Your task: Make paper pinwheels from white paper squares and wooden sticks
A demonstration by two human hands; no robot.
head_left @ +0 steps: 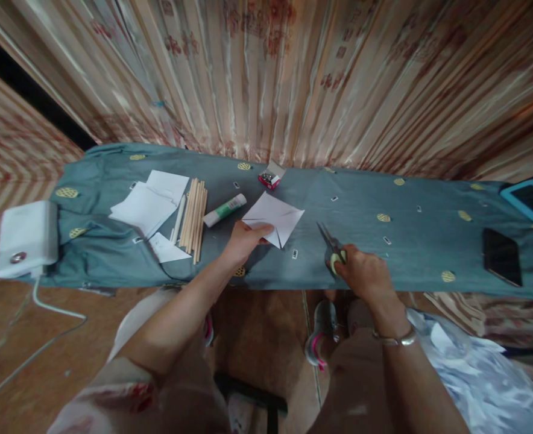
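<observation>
My left hand (pixel 245 240) pinches the near left edge of a white paper square (pixel 278 216), thumb on top. Slits run inward from the corners of the paper. In my right hand (pixel 366 271) are scissors (pixel 330 238) with yellow-green handles, their blades parted slightly and pointing away to the left, apart from the paper. A glue stick (pixel 225 210) with a green label lies left of the paper. Just beyond the paper sits a small red box (pixel 269 178) with its lid up and small metallic pieces inside.
Wooden sticks (pixel 194 220) lie beside white paper sheets (pixel 146 202) and a cut paper piece (pixel 169 248) on the teal cloth (pixel 411 241). A white device (pixel 26 238) with a cable stands at the left end. At right are a black phone (pixel 501 256) and a blue-framed tablet (pixel 531 201).
</observation>
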